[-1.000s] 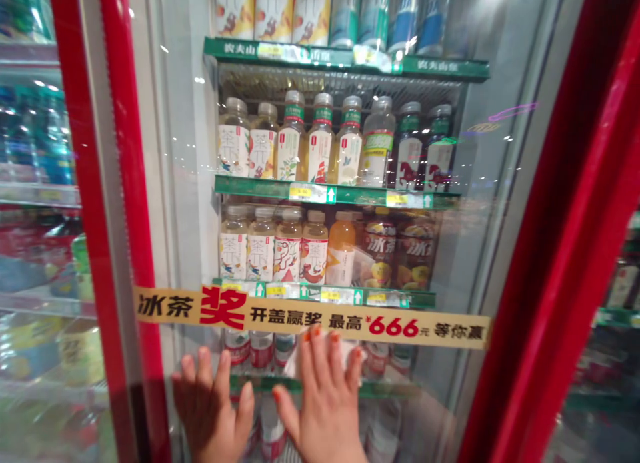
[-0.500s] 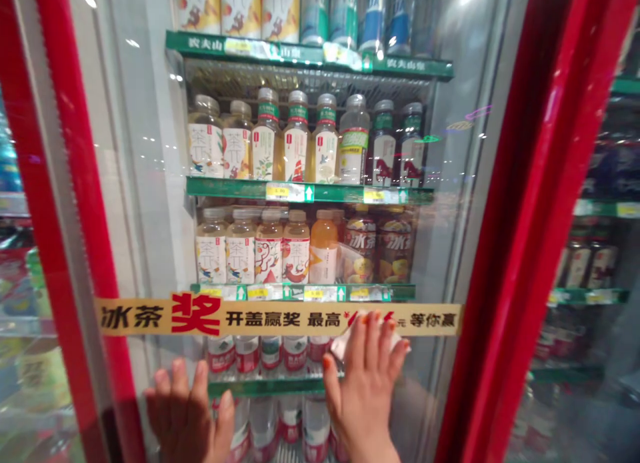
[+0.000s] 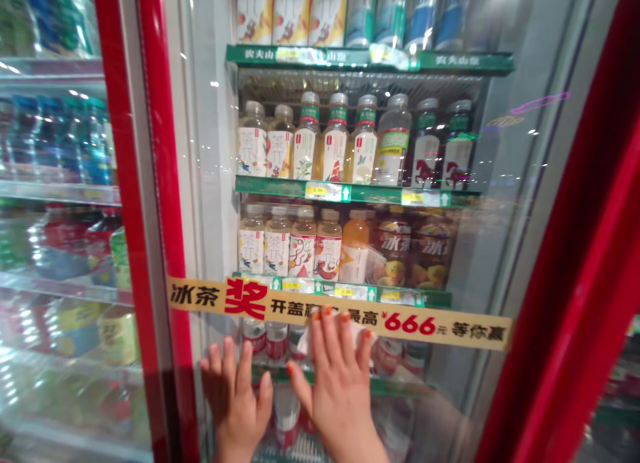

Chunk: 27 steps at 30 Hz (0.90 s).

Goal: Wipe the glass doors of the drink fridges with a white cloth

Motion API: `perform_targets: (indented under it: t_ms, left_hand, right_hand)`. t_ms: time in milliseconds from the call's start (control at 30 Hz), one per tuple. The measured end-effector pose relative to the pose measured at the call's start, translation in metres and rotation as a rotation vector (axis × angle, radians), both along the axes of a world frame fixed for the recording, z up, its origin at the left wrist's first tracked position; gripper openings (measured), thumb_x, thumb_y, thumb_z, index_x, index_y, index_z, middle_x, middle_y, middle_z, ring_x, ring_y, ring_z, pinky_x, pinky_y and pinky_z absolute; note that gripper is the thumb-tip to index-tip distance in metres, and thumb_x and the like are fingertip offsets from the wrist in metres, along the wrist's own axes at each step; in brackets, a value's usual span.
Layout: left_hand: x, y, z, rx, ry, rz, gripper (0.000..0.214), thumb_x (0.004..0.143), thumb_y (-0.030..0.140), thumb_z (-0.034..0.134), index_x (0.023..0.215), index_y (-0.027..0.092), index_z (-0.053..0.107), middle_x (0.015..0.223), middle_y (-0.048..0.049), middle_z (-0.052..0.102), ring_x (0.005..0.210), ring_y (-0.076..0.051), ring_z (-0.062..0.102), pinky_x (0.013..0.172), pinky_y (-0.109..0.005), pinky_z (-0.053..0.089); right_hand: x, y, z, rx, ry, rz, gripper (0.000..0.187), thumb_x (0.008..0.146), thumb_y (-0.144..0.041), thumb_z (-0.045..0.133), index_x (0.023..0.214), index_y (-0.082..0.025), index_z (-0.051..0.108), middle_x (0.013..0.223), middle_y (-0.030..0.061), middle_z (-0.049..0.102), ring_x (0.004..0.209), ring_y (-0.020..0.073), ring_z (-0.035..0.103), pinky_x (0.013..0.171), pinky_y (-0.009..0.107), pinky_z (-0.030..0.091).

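Note:
My right hand [image 3: 335,383] lies with fingers spread on the glass door [image 3: 215,149] of a drinks fridge. Beneath its fingers it holds a white tissue [image 3: 306,343] flat against the pane, over the lower edge of a yellow promotional strip [image 3: 460,329]. Most of the tissue is hidden by the hand. To the left, my left hand [image 3: 237,396] has its fingers apart and stretched upward close to the door, just below the strip. Nothing shows in it; whether the palm touches the glass I cannot tell.
Behind the glass, bottles [image 3: 333,139] line several green-edged shelves [image 3: 370,59]. Red door frames [image 3: 165,203] stand on the left and right [image 3: 565,269]. Another fridge with shelves of drinks [image 3: 55,143] is at the left. Lights reflect in the pane.
My right hand has slid left along the strip with the tissue, uncovering the red printed number. My left hand is higher and nearer to it. The view has swung left.

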<state>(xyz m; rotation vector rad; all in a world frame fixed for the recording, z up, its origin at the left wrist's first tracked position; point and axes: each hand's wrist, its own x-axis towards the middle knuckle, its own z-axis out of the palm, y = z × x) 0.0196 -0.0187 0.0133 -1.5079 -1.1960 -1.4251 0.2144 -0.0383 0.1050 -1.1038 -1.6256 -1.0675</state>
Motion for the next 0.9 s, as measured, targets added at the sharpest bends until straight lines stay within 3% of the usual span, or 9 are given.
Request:
perform_targets:
  t_ms: [67,167,267,333,467,600,667,767,900]
  left_hand:
    - [0.000,0.000,0.000,-0.005,-0.002,0.003,0.088,0.100,0.018,0.064,0.177,0.023,0.020,0.187,-0.0103,0.012,0.174,-0.032,0.008,0.143,-0.058,0.008]
    - [0.001,-0.001,0.001,-0.004,-0.001,0.012,0.087,0.100,0.019,0.063,0.177,0.024,0.021,0.187,-0.0087,0.013,0.174,-0.031,0.008,0.143,-0.055,0.007]
    - [0.003,-0.003,0.005,0.012,-0.022,0.011,0.085,0.101,0.018,0.062,0.176,0.025,0.023,0.187,-0.0073,0.013,0.175,-0.031,0.009,0.144,-0.053,0.007]
    - [0.005,-0.007,0.009,0.010,-0.059,-0.010,0.084,0.101,0.017,0.063,0.175,0.027,0.026,0.187,-0.0072,0.017,0.174,-0.030,0.012,0.144,-0.053,0.008]
    - [0.014,-0.028,0.023,-0.022,-0.229,-0.129,0.062,0.105,0.017,0.054,0.165,0.030,0.047,0.177,-0.0074,0.041,0.168,-0.023,0.034,0.142,-0.048,0.020]
    - [0.029,-0.049,0.043,-0.041,-0.161,-0.378,0.057,0.112,0.030,0.032,0.168,0.023,0.042,0.172,-0.0118,0.048,0.162,-0.024,0.044,0.138,-0.049,0.033]
    - [0.038,-0.053,0.050,-0.110,-0.047,-0.445,0.065,0.113,0.038,0.023,0.175,0.019,0.027,0.178,-0.0143,0.040,0.167,-0.025,0.036,0.136,-0.047,0.039]
    - [0.049,-0.048,0.048,-0.175,0.069,-0.354,0.070,0.112,0.041,0.010,0.178,0.016,0.011,0.180,-0.0141,0.034,0.171,-0.022,0.026,0.138,-0.046,0.034]
    - [0.041,-0.026,0.025,-0.181,0.188,-0.001,0.073,0.109,0.032,0.038,0.177,0.019,0.015,0.181,-0.0112,0.031,0.173,-0.024,0.017,0.144,-0.052,0.012]
  right_hand:
    - [0.002,-0.004,-0.020,0.019,-0.148,0.028,0.084,0.110,-0.055,0.045,0.177,-0.014,0.014,0.184,0.0034,0.014,0.174,0.0253,0.003,0.142,0.052,-0.004]
    - [0.056,-0.006,-0.032,0.013,0.060,-0.037,0.077,0.113,-0.046,0.039,0.177,-0.015,0.011,0.185,0.0110,0.009,0.174,0.0303,0.003,0.140,0.066,0.000]
    - [0.095,0.002,-0.013,0.003,0.423,-0.071,0.076,0.114,-0.048,0.028,0.177,-0.014,0.003,0.183,0.0230,0.004,0.172,0.0440,0.001,0.127,0.090,0.007]
    - [0.082,0.006,0.003,0.004,0.483,-0.070,0.079,0.114,-0.051,0.028,0.177,-0.013,0.000,0.183,0.0258,0.003,0.171,0.0472,0.000,0.122,0.094,0.010]
    - [-0.010,0.004,0.007,0.031,0.101,0.001,0.074,0.112,-0.044,0.041,0.175,-0.012,0.022,0.181,0.0159,0.026,0.172,0.0320,0.009,0.137,0.071,0.010]
    - [-0.065,0.000,-0.011,0.007,-0.158,0.203,0.055,0.109,-0.028,0.033,0.157,-0.024,0.060,0.169,-0.0024,0.052,0.163,0.0208,0.039,0.133,0.044,0.039]
    - [-0.060,-0.002,-0.015,-0.023,-0.191,0.256,0.057,0.106,-0.022,0.037,0.158,-0.020,0.060,0.166,0.0015,0.056,0.157,0.0227,0.049,0.126,0.037,0.049]
    - [-0.028,-0.009,-0.011,-0.059,-0.258,0.383,0.070,0.101,-0.021,0.044,0.170,-0.009,0.037,0.171,0.0130,0.049,0.161,0.0287,0.044,0.123,0.041,0.053]
    - [0.043,-0.016,-0.019,-0.132,-0.241,0.478,0.083,0.099,-0.022,0.043,0.177,-0.016,0.016,0.180,0.0134,0.032,0.166,0.0294,0.036,0.120,0.043,0.056]
